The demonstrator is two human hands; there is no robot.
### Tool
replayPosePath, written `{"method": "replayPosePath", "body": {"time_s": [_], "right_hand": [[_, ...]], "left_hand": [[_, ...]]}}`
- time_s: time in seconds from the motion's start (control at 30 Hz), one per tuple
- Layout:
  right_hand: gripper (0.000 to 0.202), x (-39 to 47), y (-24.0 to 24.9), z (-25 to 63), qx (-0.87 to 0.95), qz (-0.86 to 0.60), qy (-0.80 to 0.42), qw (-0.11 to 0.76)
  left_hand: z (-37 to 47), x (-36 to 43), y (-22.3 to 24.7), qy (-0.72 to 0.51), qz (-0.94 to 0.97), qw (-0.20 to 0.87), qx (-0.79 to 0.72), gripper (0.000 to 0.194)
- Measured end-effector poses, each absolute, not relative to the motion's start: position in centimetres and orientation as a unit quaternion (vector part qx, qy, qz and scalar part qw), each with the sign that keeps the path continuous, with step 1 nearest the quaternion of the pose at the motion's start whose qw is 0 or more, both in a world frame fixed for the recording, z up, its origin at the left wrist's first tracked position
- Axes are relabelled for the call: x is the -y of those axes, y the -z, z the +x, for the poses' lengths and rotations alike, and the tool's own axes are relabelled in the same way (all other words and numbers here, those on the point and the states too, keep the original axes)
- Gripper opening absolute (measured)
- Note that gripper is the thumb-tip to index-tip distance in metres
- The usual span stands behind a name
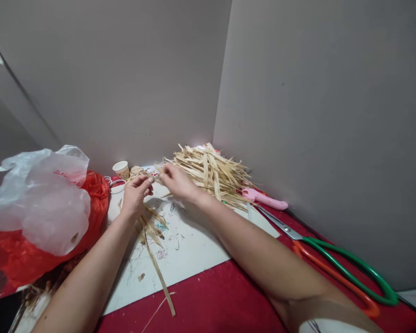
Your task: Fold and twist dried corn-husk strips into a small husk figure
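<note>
Over the upper left of a white board [190,259], my left hand [136,193] is closed, with thumb and fingertips pinched and dry straw-coloured strips [150,226] hanging below it. Close to its right, my right hand [176,181] is closed too, its fingers bent near the left fingertips. What is between its fingers is too small and blurred to make out. One long strip [161,280] reaches down past the board's edge onto the red surface. Behind my right hand lies a large pile of dry strips [211,171].
Scissors [291,232] with green and orange handles and a pink-handled tool [268,200] lie right. At left are a white plastic bag [52,199] and a red bag [99,194]. A paper cup [121,169] stands at the back, near grey walls [298,92].
</note>
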State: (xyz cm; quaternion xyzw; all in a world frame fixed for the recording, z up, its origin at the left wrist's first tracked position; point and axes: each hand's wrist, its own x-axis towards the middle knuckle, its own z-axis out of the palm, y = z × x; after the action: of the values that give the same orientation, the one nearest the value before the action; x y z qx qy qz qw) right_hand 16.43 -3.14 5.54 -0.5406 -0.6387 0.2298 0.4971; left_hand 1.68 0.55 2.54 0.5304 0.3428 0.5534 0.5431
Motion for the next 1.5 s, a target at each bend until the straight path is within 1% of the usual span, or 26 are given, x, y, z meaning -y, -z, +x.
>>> {"method": "replayPosePath", "body": {"time_s": [0.07,0.13,0.17,0.23,0.27,0.33,0.37,0.4,0.43,0.5,0.53,0.57,0.6,0.63,0.7,0.73,0.8,0.9,0.97,1.03,1.1,1.17,1.23,1.27,1.33,1.5], "right_hand": [[0.013,3.0,-4.2,14.7,0.631,-0.536,-0.323,0.459],[0.012,3.1,-4.2,14.6,0.612,-0.536,-0.336,0.475],[0.010,3.1,-4.7,15.2,0.604,-0.540,-0.306,0.500],[0.005,2.8,-6.4,17.6,0.597,-0.539,-0.202,0.559],[0.007,2.4,-7.5,19.3,0.598,-0.529,-0.141,0.585],[0.014,1.6,-9.6,23.0,0.608,-0.509,-0.007,0.609],[0.016,1.2,-10.5,24.7,0.610,-0.511,0.050,0.603],[0.016,0.9,-11.1,26.1,0.612,-0.533,0.091,0.577],[0.016,0.8,-11.5,27.0,0.615,-0.588,0.109,0.514],[0.021,1.5,-11.3,27.1,0.625,-0.674,0.130,0.371],[0.025,2.1,-10.8,26.3,0.636,-0.693,0.134,0.313],[0.029,2.9,-10.0,24.9,0.657,-0.687,0.137,0.279],[0.031,3.8,-9.0,23.0,0.684,-0.666,0.131,0.267],[0.029,4.6,-7.9,21.0,0.713,-0.646,0.097,0.255],[0.025,5.6,-5.6,16.8,0.762,-0.622,-0.028,0.178],[0.025,5.8,-4.6,15.0,0.772,-0.616,-0.058,0.144],[0.027,5.3,-2.9,12.2,0.778,-0.615,-0.062,0.109],[0.025,3.5,-1.0,10.5,0.767,-0.631,-0.071,0.094],[0.018,2.5,-0.1,10.5,0.760,-0.634,-0.098,0.107],[0.014,2.0,0.8,10.9,0.751,-0.627,-0.132,0.163],[0.014,1.7,1.4,11.5,0.715,-0.614,-0.201,0.266],[0.016,1.6,1.8,12.2,0.633,-0.594,-0.323,0.377],[0.017,1.5,1.9,12.9,0.532,-0.560,-0.445,0.453],[0.018,1.4,1.8,13.1,0.492,-0.540,-0.489,0.476],[0.020,1.2,1.7,13.5,0.451,-0.506,-0.532,0.508],[0.020,0.8,1.4,13.8,0.449,-0.472,-0.530,0.543]], "left_hand": [[1.8,-0.4,-2.5,-0.548,0.541,0.541,-0.339,0.031],[1.5,-0.7,-2.4,-0.543,0.537,0.550,-0.337,0.032],[1.2,-1.0,-2.2,-0.544,0.530,0.556,-0.338,0.034],[0.5,-1.8,-1.9,-0.556,0.512,0.556,-0.345,0.037],[0.2,-2.2,-1.7,-0.567,0.504,0.548,-0.353,0.037],[-0.6,-3.1,-1.3,-0.599,0.487,0.516,-0.372,0.031],[-1.0,-3.6,-1.0,-0.615,0.480,0.497,-0.379,0.027],[-1.4,-4.0,-0.8,-0.630,0.473,0.480,-0.386,0.024],[-1.6,-4.3,-0.5,-0.642,0.467,0.465,-0.392,0.021],[-2.0,-4.9,-0.1,-0.660,0.456,0.440,-0.403,0.017],[-2.1,-5.0,0.0,-0.663,0.453,0.434,-0.409,0.016],[-2.2,-5.1,0.2,-0.666,0.449,0.430,-0.413,0.015],[-2.2,-5.2,0.3,-0.667,0.447,0.428,-0.415,0.016],[-2.2,-5.3,0.4,-0.668,0.445,0.428,-0.416,0.018],[-2.2,-5.3,0.6,-0.671,0.442,0.426,-0.415,0.022],[-2.2,-5.3,0.7,-0.673,0.441,0.425,-0.415,0.023],[-2.2,-5.3,0.8,-0.676,0.439,0.421,-0.415,0.025],[-2.3,-5.4,1.1,-0.673,0.449,0.413,-0.417,0.025],[-2.4,-5.5,1.3,-0.667,0.463,0.408,-0.418,0.024],[-2.4,-5.5,1.5,-0.661,0.475,0.405,-0.416,0.024],[-2.4,-5.4,1.6,-0.660,0.482,0.402,-0.413,0.024],[-2.2,-5.2,1.5,-0.658,0.490,0.400,-0.409,0.024],[-1.8,-4.8,1.2,-0.647,0.497,0.409,-0.408,0.024],[-1.6,-4.5,1.0,-0.636,0.502,0.420,-0.408,0.025],[-1.1,-3.9,0.7,-0.601,0.517,0.451,-0.411,0.029],[0.1,-2.4,0.1,-0.487,0.574,0.513,-0.414,0.040]]}}
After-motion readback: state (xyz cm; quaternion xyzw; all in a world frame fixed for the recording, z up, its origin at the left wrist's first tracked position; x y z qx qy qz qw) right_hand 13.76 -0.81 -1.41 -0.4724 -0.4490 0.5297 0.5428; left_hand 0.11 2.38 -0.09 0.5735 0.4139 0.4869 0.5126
